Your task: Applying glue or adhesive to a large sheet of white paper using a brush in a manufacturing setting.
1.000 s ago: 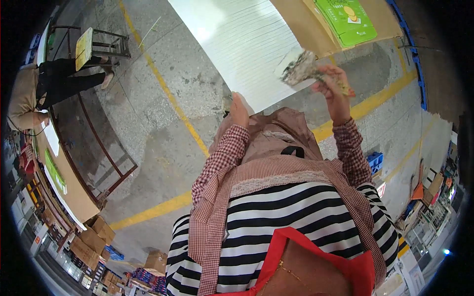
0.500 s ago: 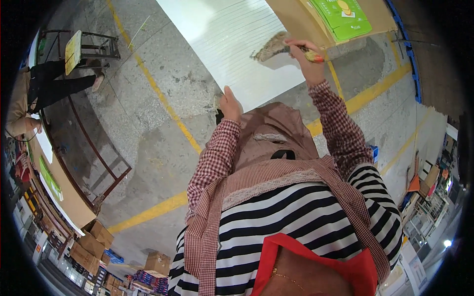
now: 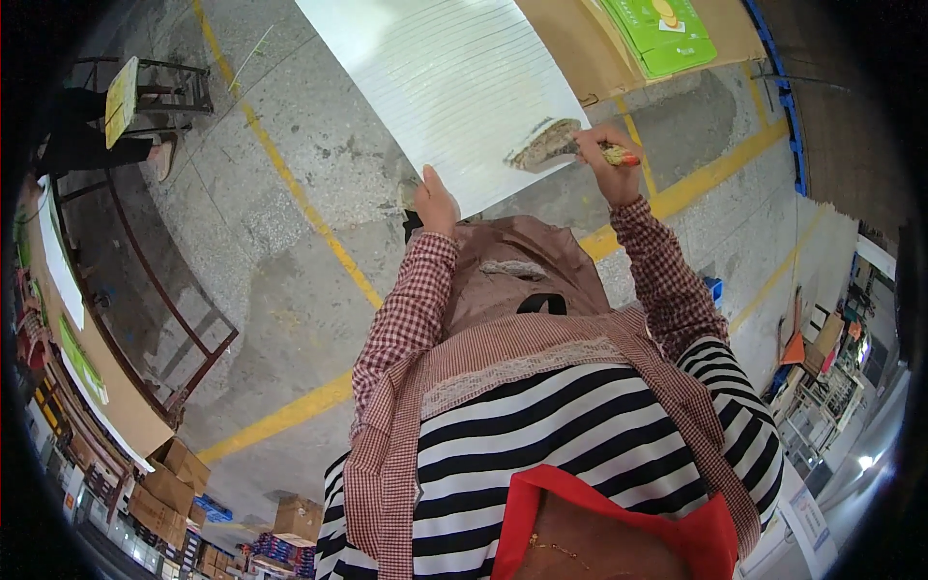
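White sheets (image 3: 454, 77) lie fanned out in front of me, their many edges showing as thin, closely spaced lines. At their near left corner is my left hand (image 3: 437, 205), thumb along the edge and the other fingers mostly hidden. My right hand (image 3: 609, 162) is closed round the handle of a brush (image 3: 547, 145) with wide greyish bristles and a yellow and red handle end. The bristles rest over the near right part of the sheets, slightly blurred.
Flat green printed pieces (image 3: 667, 39) lie on a brown board (image 3: 580, 53) at the far right. On the left are a stool (image 3: 124, 101), a person's dark-clad leg and another worktable (image 3: 126, 401). Cardboard boxes (image 3: 164, 498) stand at lower left. Yellow lines (image 3: 309, 208) mark the floor.
My right hand has drawn the brush toward me, down to the near right edge of the sheets. My left hand stays at the corner. The whole view has shifted slightly.
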